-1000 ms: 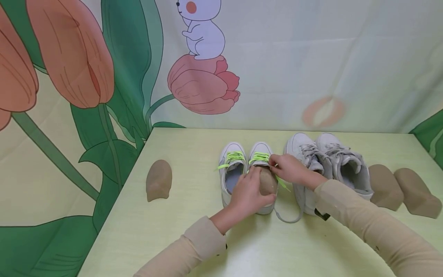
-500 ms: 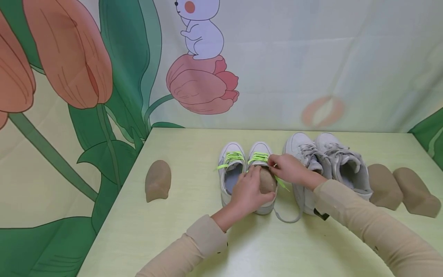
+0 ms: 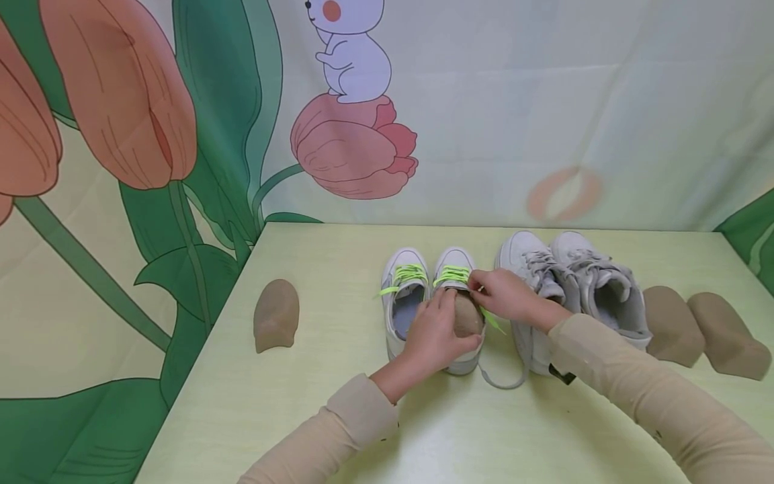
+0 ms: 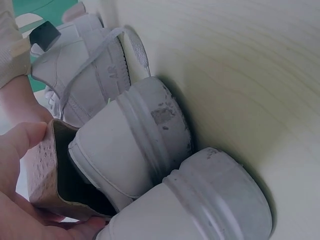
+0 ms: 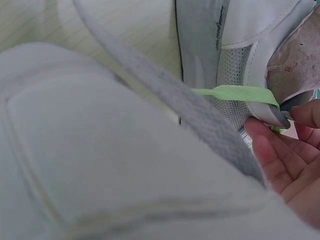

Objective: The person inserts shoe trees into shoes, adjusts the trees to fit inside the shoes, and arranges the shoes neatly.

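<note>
Two white sneakers with neon-green laces stand side by side in the middle of the head view. My left hand (image 3: 431, 334) grips a brown molded shoe insert (image 3: 468, 316), whose front part sits in the opening of the right-hand sneaker (image 3: 455, 261). In the left wrist view the hollow insert (image 4: 44, 170) sticks up at the sneaker's heel (image 4: 112, 145), thumb on one side and fingers on the other. My right hand (image 3: 502, 293) pinches the edge of that sneaker's opening beside the green lace (image 5: 245, 93). The insert's tip is hidden inside. The left-hand sneaker (image 3: 406, 259) shows a bare grey insole.
A larger pair of greyish-white sneakers (image 3: 629, 296) stands close on the right, under my right forearm. One grey lace (image 3: 504, 388) trails on the table (image 3: 326, 269). Two brown inserts (image 3: 674, 326) lie at the far right, and another insert (image 3: 277, 314) lies at the left.
Both hands keep almost the same place and hold on the sneaker and insert. The head view has shifted very slightly; nothing else has visibly moved.
</note>
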`<action>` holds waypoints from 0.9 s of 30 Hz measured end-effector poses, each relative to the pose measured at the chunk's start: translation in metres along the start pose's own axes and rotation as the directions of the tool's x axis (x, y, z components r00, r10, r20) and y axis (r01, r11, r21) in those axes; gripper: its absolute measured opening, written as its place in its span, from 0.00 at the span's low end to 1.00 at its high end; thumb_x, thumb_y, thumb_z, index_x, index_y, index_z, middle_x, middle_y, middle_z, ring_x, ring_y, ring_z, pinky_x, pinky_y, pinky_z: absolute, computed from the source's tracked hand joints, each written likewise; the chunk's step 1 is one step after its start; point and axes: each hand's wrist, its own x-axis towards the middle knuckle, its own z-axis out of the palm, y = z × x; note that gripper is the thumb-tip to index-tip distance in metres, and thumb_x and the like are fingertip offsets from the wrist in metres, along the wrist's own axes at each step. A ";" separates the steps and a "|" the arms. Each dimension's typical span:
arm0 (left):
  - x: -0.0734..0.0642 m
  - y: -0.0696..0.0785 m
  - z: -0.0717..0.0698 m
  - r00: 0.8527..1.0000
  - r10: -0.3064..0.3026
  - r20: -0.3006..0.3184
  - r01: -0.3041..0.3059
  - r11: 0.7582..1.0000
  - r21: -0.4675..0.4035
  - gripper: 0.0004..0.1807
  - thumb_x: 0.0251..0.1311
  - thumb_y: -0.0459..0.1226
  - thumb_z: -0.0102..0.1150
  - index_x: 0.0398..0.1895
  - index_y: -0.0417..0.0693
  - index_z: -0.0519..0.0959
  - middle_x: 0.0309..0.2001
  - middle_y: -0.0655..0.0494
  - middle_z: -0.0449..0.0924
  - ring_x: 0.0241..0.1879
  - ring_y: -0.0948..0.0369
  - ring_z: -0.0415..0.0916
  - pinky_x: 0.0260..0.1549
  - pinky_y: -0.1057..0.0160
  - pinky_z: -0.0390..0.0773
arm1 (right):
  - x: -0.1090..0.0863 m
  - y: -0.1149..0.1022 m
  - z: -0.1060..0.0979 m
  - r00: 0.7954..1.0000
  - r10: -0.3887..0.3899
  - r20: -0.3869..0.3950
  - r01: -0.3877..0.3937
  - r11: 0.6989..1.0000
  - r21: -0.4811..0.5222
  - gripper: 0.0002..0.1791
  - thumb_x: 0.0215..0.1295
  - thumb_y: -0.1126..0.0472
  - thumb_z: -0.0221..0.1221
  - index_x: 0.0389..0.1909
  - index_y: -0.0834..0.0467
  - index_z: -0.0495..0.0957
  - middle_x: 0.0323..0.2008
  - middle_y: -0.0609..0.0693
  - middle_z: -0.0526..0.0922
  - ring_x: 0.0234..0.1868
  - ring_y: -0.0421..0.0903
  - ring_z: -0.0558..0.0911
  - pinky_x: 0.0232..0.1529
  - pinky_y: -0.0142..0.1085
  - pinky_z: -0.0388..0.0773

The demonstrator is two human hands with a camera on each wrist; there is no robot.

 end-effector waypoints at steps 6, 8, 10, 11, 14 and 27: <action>0.000 0.001 0.003 0.999 -0.042 -0.019 0.041 0.998 -0.050 0.42 0.41 0.52 0.64 0.59 0.43 0.61 0.57 0.46 0.59 0.53 0.49 0.62 0.47 0.54 0.70 | -0.001 -0.001 0.000 1.000 0.000 -0.002 0.000 1.000 0.002 0.02 0.56 0.64 0.53 0.26 0.58 0.72 0.21 0.47 0.77 0.22 0.39 0.72 0.24 0.31 0.68; 0.001 0.001 0.003 0.998 -0.052 -0.025 0.050 0.997 -0.060 0.42 0.41 0.52 0.64 0.59 0.43 0.61 0.55 0.46 0.59 0.52 0.49 0.61 0.46 0.55 0.70 | -0.001 -0.001 -0.001 1.000 0.003 0.002 -0.003 1.000 0.007 0.02 0.56 0.64 0.53 0.26 0.58 0.73 0.22 0.48 0.78 0.22 0.40 0.72 0.24 0.31 0.68; 0.002 0.001 0.004 0.998 -0.056 -0.030 0.054 0.996 -0.065 0.42 0.40 0.52 0.65 0.59 0.44 0.62 0.53 0.47 0.59 0.50 0.50 0.61 0.44 0.56 0.71 | -0.001 -0.001 -0.001 1.000 0.005 0.005 -0.005 1.000 0.010 0.02 0.56 0.64 0.53 0.26 0.58 0.73 0.22 0.48 0.78 0.22 0.40 0.72 0.24 0.31 0.68; 0.003 0.001 0.004 0.998 -0.056 -0.034 0.054 0.996 -0.069 0.42 0.40 0.51 0.65 0.58 0.44 0.62 0.52 0.47 0.59 0.50 0.51 0.62 0.43 0.57 0.71 | -0.001 -0.001 -0.001 1.000 0.006 0.008 -0.007 1.000 0.012 0.02 0.56 0.64 0.53 0.27 0.58 0.73 0.22 0.48 0.78 0.22 0.40 0.72 0.24 0.31 0.68; 0.005 0.000 0.005 0.998 -0.056 -0.036 0.053 0.996 -0.077 0.40 0.40 0.51 0.65 0.57 0.44 0.63 0.51 0.46 0.59 0.48 0.50 0.62 0.41 0.57 0.71 | -0.001 -0.001 -0.002 1.000 0.008 0.013 -0.008 1.000 0.013 0.02 0.57 0.64 0.53 0.27 0.58 0.73 0.23 0.48 0.78 0.22 0.40 0.72 0.24 0.31 0.69; 0.008 0.000 0.005 0.997 -0.072 -0.013 0.070 0.994 -0.084 0.39 0.40 0.51 0.65 0.55 0.44 0.64 0.53 0.46 0.59 0.51 0.50 0.61 0.46 0.56 0.69 | -0.001 0.001 0.000 1.000 -0.005 0.008 0.005 1.000 0.016 0.03 0.57 0.64 0.53 0.27 0.58 0.73 0.22 0.48 0.78 0.21 0.39 0.71 0.25 0.31 0.69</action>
